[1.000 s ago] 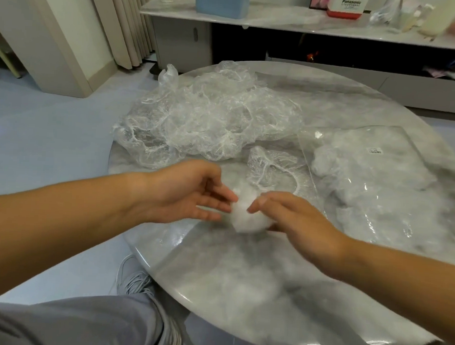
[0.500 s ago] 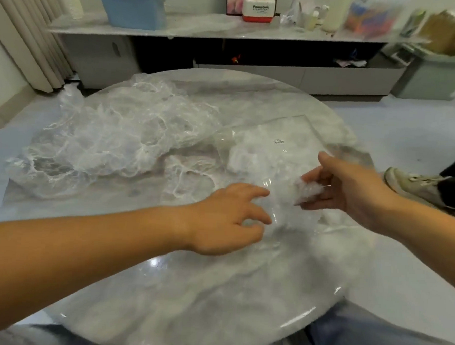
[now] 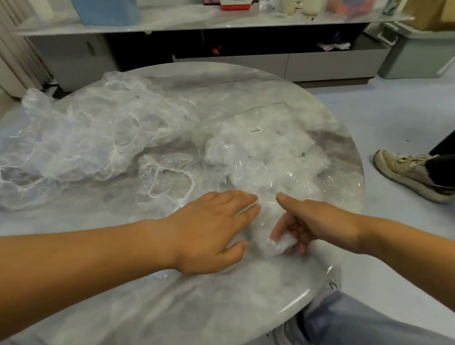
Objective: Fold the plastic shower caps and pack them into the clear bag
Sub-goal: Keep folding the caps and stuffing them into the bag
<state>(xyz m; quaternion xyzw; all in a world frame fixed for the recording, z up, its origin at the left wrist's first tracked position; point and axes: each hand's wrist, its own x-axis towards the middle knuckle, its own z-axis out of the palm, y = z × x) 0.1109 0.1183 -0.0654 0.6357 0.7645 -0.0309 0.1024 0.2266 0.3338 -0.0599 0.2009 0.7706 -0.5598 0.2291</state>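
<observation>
Reaches in from the lower left with the left hand [image 3: 212, 232], palm down, forearm low over the table [image 3: 347, 281]. Lays its fingers straight and slightly spread, gripping nothing, tips resting on the near edge of the bag [image 3: 272, 151]. Extends the right hand [image 3: 315, 227] from the right, index finger stretched forward over the bag. Curls the other fingers round a small folded cap [image 3: 280, 245], clamped tight, near the left thumb; perhaps at the bag's mouth, hard to tell through the clear film. Also on the table: 1 loose cap [image 3: 165, 174] lying flat just left of the bag, and a pile [image 3: 91, 144] of unfolded ones further left.
</observation>
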